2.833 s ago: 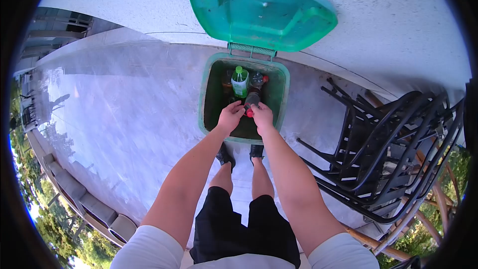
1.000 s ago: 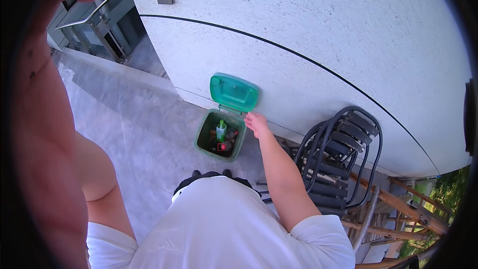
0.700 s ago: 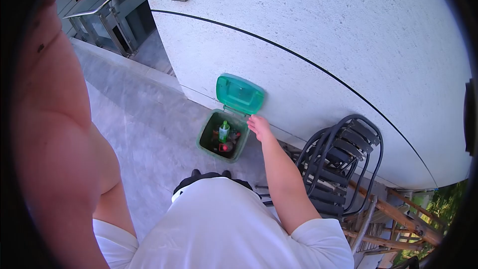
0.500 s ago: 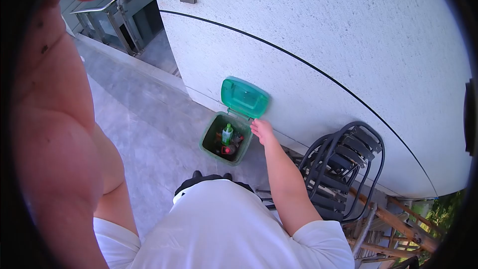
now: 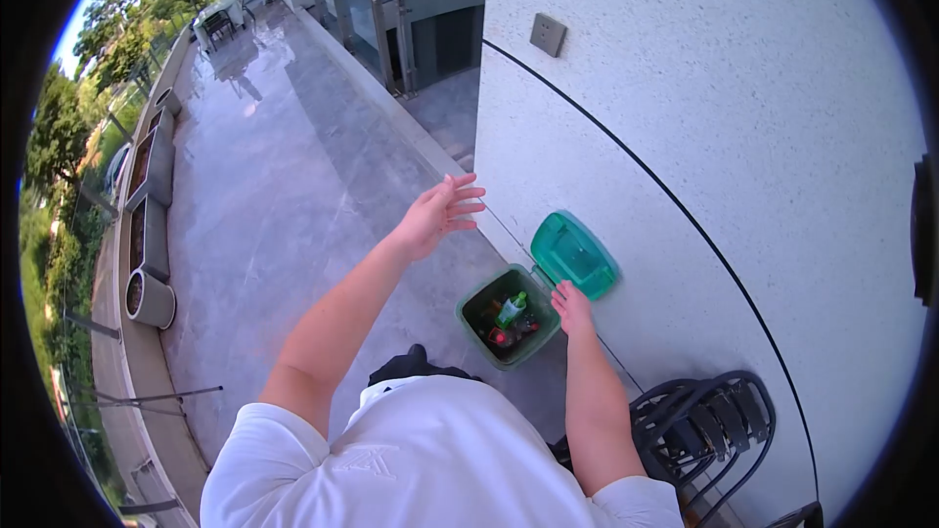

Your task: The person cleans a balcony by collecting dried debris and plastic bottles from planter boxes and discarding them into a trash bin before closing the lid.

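Observation:
My left hand (image 5: 435,217) is raised over the floor to the upper left of the bin, its fingers spread and nothing in it. Near the bin's right rim is my right hand (image 5: 574,309), fingers stretched out, overlapping the lid's lower corner in view; whether it touches cannot be told. The green trash bin (image 5: 471,339) stands on the floor with its translucent green lid (image 5: 577,252) swung back against the wall. Inside it lie a green plastic bottle (image 5: 512,308) and, beside that, clear bottles with red parts (image 5: 503,336).
A white textured wall (image 5: 675,88) with a socket (image 5: 548,34) rises on the right. Stacked dark chairs (image 5: 709,420) stand at lower right. Planters (image 5: 152,298) line the left edge of the tiled floor (image 5: 264,186); a glass railing (image 5: 377,24) is at the back.
My left hand has moved from close before the camera, out and down toward the bin. The view has swung left. My right hand stays near the bin's rim.

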{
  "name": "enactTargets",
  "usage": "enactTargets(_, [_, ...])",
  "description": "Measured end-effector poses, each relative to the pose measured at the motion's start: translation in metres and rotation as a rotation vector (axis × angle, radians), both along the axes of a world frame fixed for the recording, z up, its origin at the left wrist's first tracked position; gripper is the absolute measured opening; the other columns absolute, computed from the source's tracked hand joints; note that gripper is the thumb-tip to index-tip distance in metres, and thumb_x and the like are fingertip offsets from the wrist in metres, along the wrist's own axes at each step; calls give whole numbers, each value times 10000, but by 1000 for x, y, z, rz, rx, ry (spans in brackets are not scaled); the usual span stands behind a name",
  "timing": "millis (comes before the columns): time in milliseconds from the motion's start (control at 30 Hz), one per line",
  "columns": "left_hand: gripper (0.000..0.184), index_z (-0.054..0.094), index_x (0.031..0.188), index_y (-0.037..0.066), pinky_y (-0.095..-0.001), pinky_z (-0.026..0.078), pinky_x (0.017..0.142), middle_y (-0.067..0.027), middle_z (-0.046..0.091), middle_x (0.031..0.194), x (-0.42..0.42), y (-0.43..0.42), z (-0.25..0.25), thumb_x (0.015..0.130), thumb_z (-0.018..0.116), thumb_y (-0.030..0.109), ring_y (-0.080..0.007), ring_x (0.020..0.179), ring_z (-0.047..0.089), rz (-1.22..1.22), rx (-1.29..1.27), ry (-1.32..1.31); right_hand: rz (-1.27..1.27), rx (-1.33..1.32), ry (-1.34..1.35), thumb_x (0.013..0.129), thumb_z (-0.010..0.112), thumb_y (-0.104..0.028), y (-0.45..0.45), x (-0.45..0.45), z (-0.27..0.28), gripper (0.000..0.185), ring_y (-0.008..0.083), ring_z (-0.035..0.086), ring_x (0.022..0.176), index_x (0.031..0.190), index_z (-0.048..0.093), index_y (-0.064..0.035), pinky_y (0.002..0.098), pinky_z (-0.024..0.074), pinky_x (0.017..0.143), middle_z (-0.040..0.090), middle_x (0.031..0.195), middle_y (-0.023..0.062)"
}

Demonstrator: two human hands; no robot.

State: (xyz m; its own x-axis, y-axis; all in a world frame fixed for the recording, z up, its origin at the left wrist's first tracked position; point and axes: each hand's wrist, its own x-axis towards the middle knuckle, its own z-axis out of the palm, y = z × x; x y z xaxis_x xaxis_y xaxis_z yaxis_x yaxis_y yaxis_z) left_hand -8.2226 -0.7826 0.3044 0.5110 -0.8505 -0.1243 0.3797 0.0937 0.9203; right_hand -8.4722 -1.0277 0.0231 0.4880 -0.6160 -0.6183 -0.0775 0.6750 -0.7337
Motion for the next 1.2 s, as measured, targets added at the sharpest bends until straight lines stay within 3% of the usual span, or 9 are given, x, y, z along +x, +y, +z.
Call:
enactTargets(33, [671, 359, 1500, 107, -488, 410, 1071, -105, 498, 1439, 11, 18, -24, 1026, 312, 579, -295, 1304, 495, 39, -6, 179, 13, 0, -12, 979, 596, -301, -2, 11, -2, 429, 248, 602, 1087, 1318, 522, -49, 375, 493, 910, 588, 1298, 109])
enactTargets(100, [644, 370, 1495, 146, -524, 393, 1079, -98, 487, 1453, 27, 56, -66, 1023, 321, 581, -319, 1323, 475, 194, -58, 416, 50, -9, -41, 992, 573, -321, 1, 36, 3, 459, 252, 592, 1120, 1349, 499, -43, 376, 482, 945, 568, 1332, 117])
enactTargets(200, [600, 381, 1485, 178, -527, 400, 1072, -81, 486, 1453, 43, 117, -125, 1026, 344, 563, -320, 1328, 469, 537, -74, 567, 109, 9, -134, 1009, 541, -314, 13, 83, 2, 462, 271, 571, 1187, 1345, 493, -1, 381, 480, 981, 553, 1346, 149])
enactTargets(333, [532, 417, 1445, 195, -514, 411, 1066, -65, 490, 1448, 45, 177, -152, 1032, 382, 528, -307, 1315, 485, 959, -253, 647, 261, 100, -253, 1026, 505, -297, 58, 158, 15, 505, 302, 521, 1273, 1378, 432, 57, 415, 436, 1081, 511, 1375, 189])
enactTargets(400, [504, 433, 1425, 197, -508, 415, 1063, -62, 489, 1448, 54, 202, -160, 1034, 395, 513, -300, 1310, 491, 1090, -290, 673, 320, 143, -248, 1025, 491, -258, 86, 200, 29, 447, 298, 559, 1227, 1345, 461, 51, 407, 462, 1051, 553, 1325, 183])
enactTargets(667, [464, 398, 1448, 210, -495, 433, 1043, -50, 501, 1423, 120, 270, -195, 1038, 461, 418, -284, 1298, 499, 1242, -350, 691, 578, 197, -278, 1014, 486, -223, 183, 344, 54, 385, 281, 596, 1175, 1294, 505, 41, 401, 498, 1005, 594, 1269, 168])
enactTargets(867, [455, 364, 1472, 230, -472, 457, 1018, -43, 475, 1432, 207, 306, -226, 1041, 487, 307, -265, 1277, 509, 1364, -380, 613, 537, 220, -244, 1005, 491, -205, 226, 447, 35, 388, 282, 598, 1173, 1302, 497, 45, 393, 509, 999, 581, 1284, 174])
enactTargets(1200, [499, 357, 1475, 219, -481, 471, 1023, -57, 443, 1461, 370, 370, -189, 1025, 516, 366, -269, 1319, 480, 1288, -562, 670, 556, 282, -308, 1009, 465, -207, 314, 630, 48, 400, 285, 580, 1214, 1313, 486, 51, 394, 498, 1038, 577, 1294, 180])
